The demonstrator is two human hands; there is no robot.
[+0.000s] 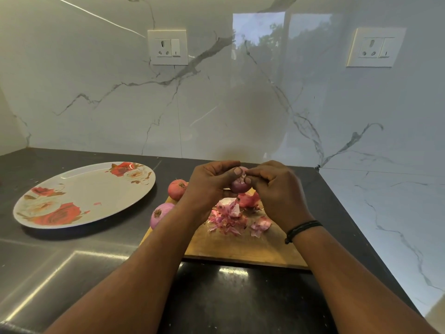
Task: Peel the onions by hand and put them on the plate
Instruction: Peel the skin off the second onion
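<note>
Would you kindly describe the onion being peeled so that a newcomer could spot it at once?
Start at the wooden cutting board on the dark counter, right of the floral plate. Above its far end, the left hand and right hand meet around one purple onion. Unlike the other onions, it is held up in the fingers, off the board.

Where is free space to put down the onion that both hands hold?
The white floral plate is bare, left of the wooden cutting board. The board's near strip, before the pink peel heap, is free. The board's far end is crowded with peels and onions.
</note>
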